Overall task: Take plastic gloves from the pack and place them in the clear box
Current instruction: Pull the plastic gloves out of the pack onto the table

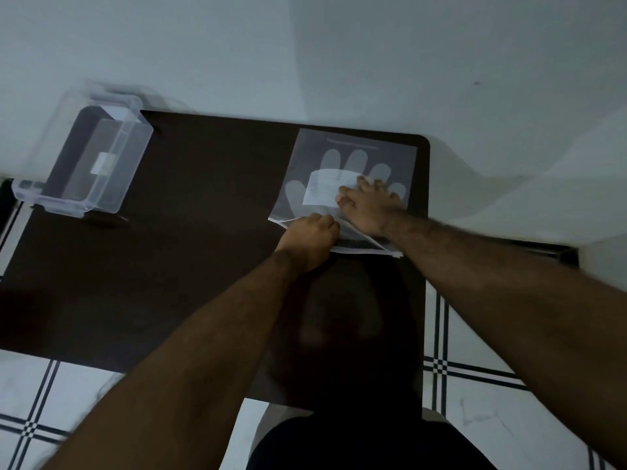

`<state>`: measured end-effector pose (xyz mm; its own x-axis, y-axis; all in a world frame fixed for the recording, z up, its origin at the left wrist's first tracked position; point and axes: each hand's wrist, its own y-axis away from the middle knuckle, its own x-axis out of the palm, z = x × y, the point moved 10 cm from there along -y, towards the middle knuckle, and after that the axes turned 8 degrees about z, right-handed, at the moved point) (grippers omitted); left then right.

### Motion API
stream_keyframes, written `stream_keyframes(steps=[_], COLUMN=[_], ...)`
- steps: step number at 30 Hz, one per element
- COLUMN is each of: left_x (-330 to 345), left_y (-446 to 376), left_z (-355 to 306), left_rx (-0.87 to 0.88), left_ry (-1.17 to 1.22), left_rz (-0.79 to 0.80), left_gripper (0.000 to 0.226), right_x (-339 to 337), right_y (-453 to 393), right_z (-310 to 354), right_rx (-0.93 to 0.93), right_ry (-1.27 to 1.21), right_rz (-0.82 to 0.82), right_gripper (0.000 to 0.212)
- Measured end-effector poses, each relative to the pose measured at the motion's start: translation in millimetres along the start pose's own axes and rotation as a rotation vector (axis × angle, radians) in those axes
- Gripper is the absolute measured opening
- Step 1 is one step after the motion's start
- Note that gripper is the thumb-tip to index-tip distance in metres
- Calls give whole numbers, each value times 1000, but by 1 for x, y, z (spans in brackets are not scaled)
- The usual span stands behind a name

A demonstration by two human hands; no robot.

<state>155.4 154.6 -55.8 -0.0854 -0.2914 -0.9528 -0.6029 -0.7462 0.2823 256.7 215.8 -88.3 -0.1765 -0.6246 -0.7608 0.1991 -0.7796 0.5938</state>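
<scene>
The flat translucent pack of plastic gloves [353, 164], with a hand shape and a white label showing through, lies at the far right of the dark table [190, 232]. My right hand [368, 205] presses flat on the pack over the label, fingers spread. My left hand [314, 237] is closed at the pack's near open edge, pinching its lifted flap; whether it grips a glove or only the pack's film I cannot tell. The clear box [88, 161] stands at the far left of the table with no lid on it, apart from both hands.
The table's right edge runs just beyond the pack, and a pale wall stands behind the table. White floor tiles with dark stripes show below and to the right. My dark-clothed body is at the table's near edge.
</scene>
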Motion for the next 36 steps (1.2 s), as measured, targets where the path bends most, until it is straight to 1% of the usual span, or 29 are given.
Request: stream_keyframes(steps=[2,5,9,13,18,22,25,28,32,34,36], left_x=[-2,-3,-2,2,17,38,49,54,65,69,70], left_y=[4,11,27,54,98,137,168,196,228,239,246], left_z=[-1,-5,-15,-25,-39,-52,-62,-69,-72,-69,-66], left_rx=[11,26,53,51,49,21,11,22,50,56,72], left_ry=[8,18,62,119,147,180,213,227,184,170,154], left_rz=[-31,-63,-110,-164,-193,-213,-213,-243,-242,-235,-223], left_gripper=[19,18,8,14,19,13,16,20,4,13,16], right_x=[0,-5,-7,-9,-9,-13,-15,-21,-22,-11,9], right_y=[-3,-12,-25,-36,-39,-40,-40,-35,-2,28,65], right_z=[3,1,-6,-10,-7,2,5,14,44,67,91], right_rx=[3,16,30,7,-5,-1,18,9,-34,-109,-204], right_ry=[36,0,48,115,170,178,193,218,188,192,220], right_rz=[61,75,94,67,79,43,27,-55,-252,-355,-432], right_gripper=[61,63,65,68,82,81,81,75,63,56,51])
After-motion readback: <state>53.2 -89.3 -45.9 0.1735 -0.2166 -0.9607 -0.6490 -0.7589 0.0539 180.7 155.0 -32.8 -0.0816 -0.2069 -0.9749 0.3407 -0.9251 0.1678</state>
